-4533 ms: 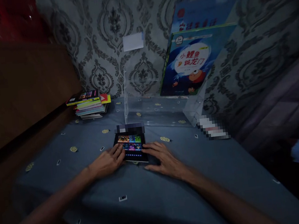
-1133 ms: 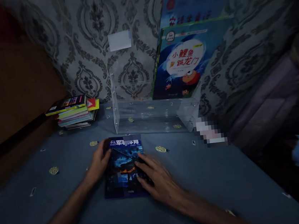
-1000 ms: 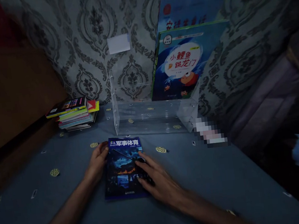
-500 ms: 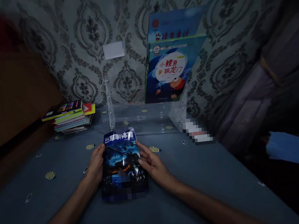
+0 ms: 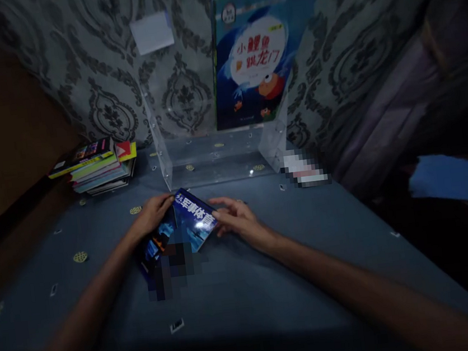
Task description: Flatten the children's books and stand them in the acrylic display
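A glossy dark-blue magazine [image 5: 196,220] with white title characters is held above the cloth-covered table, turned at an angle. My left hand [image 5: 156,211] is closed at its upper left corner, thumb along the edge. My right hand [image 5: 239,223] pinches its right corner between thumb and fingers. A darker picture with orange and blue [image 5: 157,243] shows at the lower left; whether it is a second magazine or a folded part of the same one, I cannot tell. A blurred patch hides the lower part. Just beyond stands a clear acrylic book rack [image 5: 217,177].
Two upright picture books stand in the rack's right side, the front one blue with a red fish [image 5: 252,77]. A stack of books [image 5: 100,168] lies at left. A white card [image 5: 153,33] sits on the rack's top left. A pixelated pale item [image 5: 304,167] is at right, near a curtain [image 5: 394,95].
The magazine has turned clockwise from nearly straight to slanted, and its lower left part now diverges from the titled part. The left hand has shifted to its top corner. The view has tilted downward.
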Motion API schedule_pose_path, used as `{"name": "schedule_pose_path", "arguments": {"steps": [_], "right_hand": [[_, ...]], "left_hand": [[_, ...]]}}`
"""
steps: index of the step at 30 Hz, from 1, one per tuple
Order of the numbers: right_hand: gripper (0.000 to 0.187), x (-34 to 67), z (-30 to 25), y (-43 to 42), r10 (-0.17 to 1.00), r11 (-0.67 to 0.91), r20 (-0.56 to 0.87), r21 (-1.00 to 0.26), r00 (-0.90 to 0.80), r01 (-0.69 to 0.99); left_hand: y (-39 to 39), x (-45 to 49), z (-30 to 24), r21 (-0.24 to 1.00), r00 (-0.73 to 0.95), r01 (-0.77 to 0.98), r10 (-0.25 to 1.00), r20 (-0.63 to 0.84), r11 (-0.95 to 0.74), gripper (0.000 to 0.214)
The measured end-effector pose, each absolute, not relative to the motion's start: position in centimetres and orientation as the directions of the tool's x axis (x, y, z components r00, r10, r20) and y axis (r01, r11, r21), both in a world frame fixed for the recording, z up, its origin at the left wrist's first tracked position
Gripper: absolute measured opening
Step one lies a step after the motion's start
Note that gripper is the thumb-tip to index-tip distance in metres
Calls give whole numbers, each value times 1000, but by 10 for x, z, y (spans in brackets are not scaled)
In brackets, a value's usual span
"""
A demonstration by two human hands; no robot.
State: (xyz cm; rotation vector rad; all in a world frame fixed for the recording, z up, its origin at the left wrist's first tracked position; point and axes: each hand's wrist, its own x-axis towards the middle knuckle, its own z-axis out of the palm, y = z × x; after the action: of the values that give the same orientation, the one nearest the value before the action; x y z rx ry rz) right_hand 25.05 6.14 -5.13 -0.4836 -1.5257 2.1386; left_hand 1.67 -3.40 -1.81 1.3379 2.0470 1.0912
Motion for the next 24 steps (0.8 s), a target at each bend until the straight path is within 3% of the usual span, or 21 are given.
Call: {"name": "schedule_pose_path", "arguments": {"steps": [3,5,9,16,24], "right_hand": [[24,252,-58,72,679,88,77,-996,-730,-23],[19,255,-59,77,698,325,180,-942,-693,83],[24,259,-59,79,668,490,281,-863,-689,123],[30,258,-61,78,646,529,328,-843,-689,96],[34,259,-55,76,637,519,351,-853,-686,46]], "left_hand": [[-43,34,-10,419,-369,868,912,180,268,23],[-52,58,-9,147,-248,964,948,201,221,28],[-73,107,-15,-19,-100,994,986,135,104,38],[-73,127,-19,-156,-147,976,988,38,151,32],[-67,128,12,-92,-202,977,971,-131,191,31]]}}
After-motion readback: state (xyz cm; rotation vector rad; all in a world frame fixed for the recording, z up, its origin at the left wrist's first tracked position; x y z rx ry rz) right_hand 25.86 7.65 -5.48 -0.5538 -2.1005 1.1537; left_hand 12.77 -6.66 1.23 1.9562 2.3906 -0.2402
